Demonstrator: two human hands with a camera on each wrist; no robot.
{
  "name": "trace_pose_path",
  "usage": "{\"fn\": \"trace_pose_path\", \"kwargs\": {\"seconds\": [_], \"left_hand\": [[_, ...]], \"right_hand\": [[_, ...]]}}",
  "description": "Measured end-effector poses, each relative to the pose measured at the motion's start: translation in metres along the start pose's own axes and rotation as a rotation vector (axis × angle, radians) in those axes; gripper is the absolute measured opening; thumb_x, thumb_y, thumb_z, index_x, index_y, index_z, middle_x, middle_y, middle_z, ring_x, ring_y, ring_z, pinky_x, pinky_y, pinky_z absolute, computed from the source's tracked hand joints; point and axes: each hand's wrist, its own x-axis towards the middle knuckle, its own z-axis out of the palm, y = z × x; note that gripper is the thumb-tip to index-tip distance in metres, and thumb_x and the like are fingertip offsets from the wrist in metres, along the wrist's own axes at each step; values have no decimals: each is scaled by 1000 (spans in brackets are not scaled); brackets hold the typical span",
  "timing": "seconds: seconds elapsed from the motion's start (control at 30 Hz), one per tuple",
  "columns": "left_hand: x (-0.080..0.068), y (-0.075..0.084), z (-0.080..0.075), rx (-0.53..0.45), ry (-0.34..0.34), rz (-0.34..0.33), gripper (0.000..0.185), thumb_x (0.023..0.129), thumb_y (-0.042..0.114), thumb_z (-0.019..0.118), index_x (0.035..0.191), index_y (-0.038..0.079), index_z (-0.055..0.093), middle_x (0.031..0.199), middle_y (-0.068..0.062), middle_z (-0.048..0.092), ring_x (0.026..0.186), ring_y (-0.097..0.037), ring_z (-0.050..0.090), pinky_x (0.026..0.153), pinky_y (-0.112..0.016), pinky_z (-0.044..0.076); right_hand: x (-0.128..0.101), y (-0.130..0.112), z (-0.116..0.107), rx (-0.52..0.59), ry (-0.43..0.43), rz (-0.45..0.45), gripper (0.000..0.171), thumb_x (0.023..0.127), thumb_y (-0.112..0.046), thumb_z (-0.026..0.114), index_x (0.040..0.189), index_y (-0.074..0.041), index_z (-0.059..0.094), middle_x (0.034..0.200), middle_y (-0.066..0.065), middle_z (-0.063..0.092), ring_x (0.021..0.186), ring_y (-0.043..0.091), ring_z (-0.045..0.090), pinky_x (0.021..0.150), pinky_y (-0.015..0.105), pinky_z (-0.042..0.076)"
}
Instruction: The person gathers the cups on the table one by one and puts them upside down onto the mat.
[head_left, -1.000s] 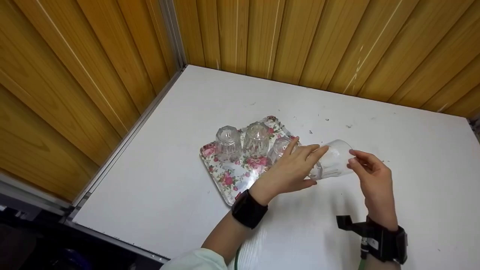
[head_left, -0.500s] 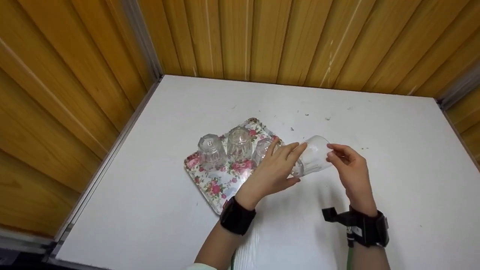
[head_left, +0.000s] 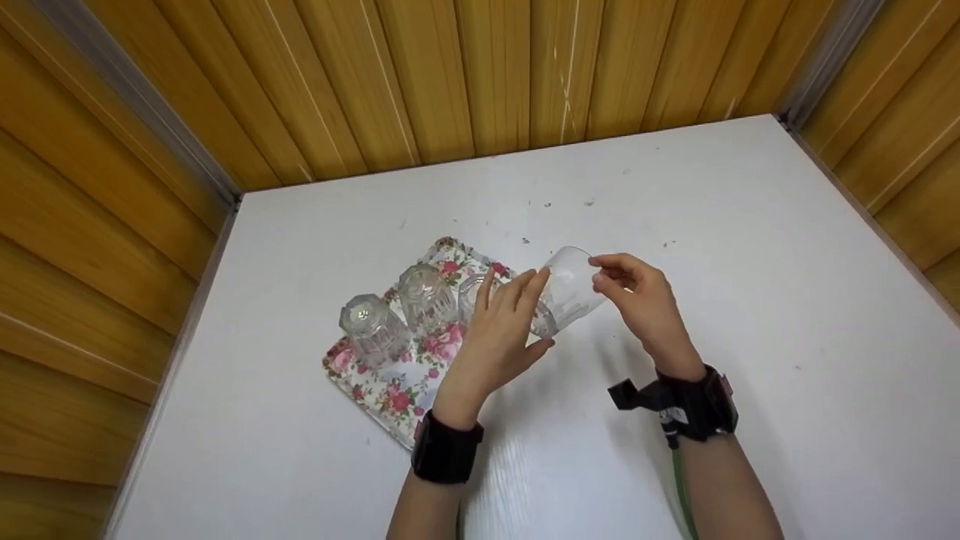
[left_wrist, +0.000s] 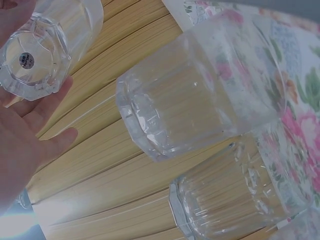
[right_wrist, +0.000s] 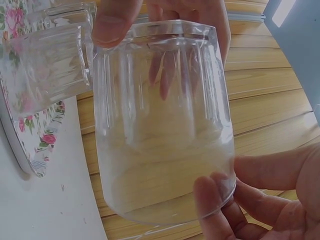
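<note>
I am holding a clear glass tilted in the air between both my hands, just off the right end of the floral tray and above the white tabletop. My left hand is cradling its thick base with the fingers curled around it, while my right hand is pinching the rim between thumb and fingertips. Three more glasses are standing upside down in a row on the tray, the nearest one just beside my left fingers. Wooden panelling is rising behind the tabletop.
</note>
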Motion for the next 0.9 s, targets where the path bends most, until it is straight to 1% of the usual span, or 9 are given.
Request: {"fn": "trace_pose_path", "kwargs": {"seconds": [0.1, 0.17, 0.33, 0.47, 0.63, 0.77, 0.9], "left_hand": [[2, -3, -6, 17, -14, 24, 88, 71, 38, 75, 140, 11, 29, 132, -9, 46, 122, -21, 44, 112, -46, 16], [3, -2, -6, 18, -20, 35, 88, 70, 39, 76, 140, 11, 30, 131, -8, 47, 122, -21, 44, 112, -46, 16], [8, 3, -4, 6, -43, 37, 88, 71, 40, 74, 140, 11, 29, 132, -7, 46, 124, -20, 42, 113, -45, 14], [11, 4, -4, 11, -45, 50, 88, 72, 40, 74, 141, 11, 29, 132, -7, 47, 123, -20, 43, 112, -46, 15], [13, 3, -5, 20, -35, 71, 88, 71, 40, 75, 141, 12, 28, 131, -6, 47, 123, -19, 42, 112, -47, 16], [11, 3, -4, 17, -41, 66, 88, 72, 39, 74, 141, 12, 28, 132, -6, 47, 124, -19, 42, 112, -47, 16], [9, 5, -4, 20, -32, 50, 88, 71, 40, 74, 140, 12, 28, 131, -6, 47, 123, -19, 43, 112, -47, 16]], "right_hand": [[-2, -1, 2, 39, 10, 23, 28, 89, -11, 57, 115, 0, 59, 100, 11, 56, 82, 9, 56, 74, 17, 46], [-5, 1, 2, 56, 21, 28, 29, 88, -10, 57, 115, 0, 59, 99, 11, 56, 81, 7, 56, 74, 16, 46], [-6, 3, -5, 25, 40, 32, 29, 89, -11, 57, 116, 1, 58, 100, 11, 55, 82, 7, 56, 74, 16, 46], [-6, 3, -8, 5, 52, 41, 30, 89, -12, 57, 116, 0, 58, 100, 10, 55, 83, 7, 54, 74, 15, 45], [-6, 4, -7, 26, 70, 33, 29, 88, -10, 57, 115, 1, 59, 99, 8, 55, 83, 8, 53, 75, 15, 44], [-7, 5, -8, 29, 57, 30, 28, 89, -9, 57, 115, 1, 59, 97, 7, 54, 82, 8, 53, 75, 15, 45], [-7, 6, -9, 14, 34, 14, 29, 89, -12, 56, 116, 1, 58, 99, 8, 54, 83, 9, 54, 74, 15, 46]]}}
